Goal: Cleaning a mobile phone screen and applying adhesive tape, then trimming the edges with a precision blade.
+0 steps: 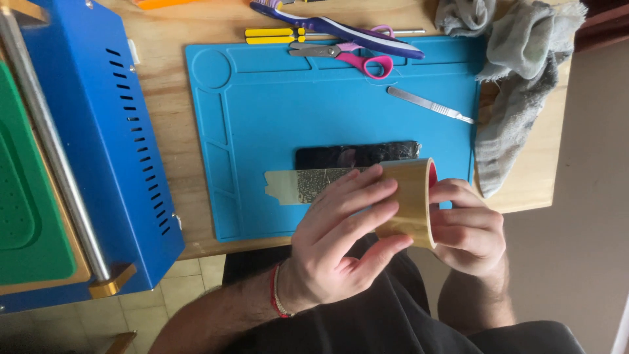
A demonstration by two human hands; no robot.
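Gripping the tape roll [411, 202] at five o'clock on the blue mat [262, 118], left hand [341, 239] and right hand [468, 229] both clamped round it; best keep the pulled strip [308, 185] taut and flat over the dark phone [357, 156].

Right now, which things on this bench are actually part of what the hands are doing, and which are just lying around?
In use:
- roll of brown tape, held by left hand and right hand
- pulled-out tape strip
- black phone
- blue mat

Lying about:
- pink scissors
- metal scalpel
- yellow screwdrivers
- toothbrush
- grey cloth
- blue machine
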